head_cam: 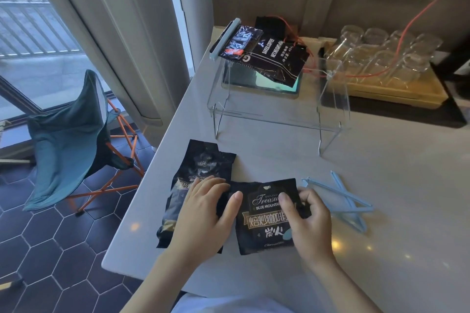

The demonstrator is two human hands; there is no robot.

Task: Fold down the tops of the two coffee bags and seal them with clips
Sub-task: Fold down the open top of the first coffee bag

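Lying flat on the white counter, one coffee bag waits unfolded at our left. Our left hand and right hand pinch the second bag's side edges (top already creased down). Two blue clips lie crossed just beside it.

Two hands on a black coffee bag at the near edge of a pale worktop.

The right coffee bag lies flat, label up; the left hand and right hand pinch its two upper sides, thumbs on the front. A left coffee bag lies just beside it, partly under the left hand, its top unfolded. Two light blue clips lie crossed, near the right hand. Farther back, a third bag, already clipped, rests on a clear acrylic stand. Upturned glasses fill a yellow tray.
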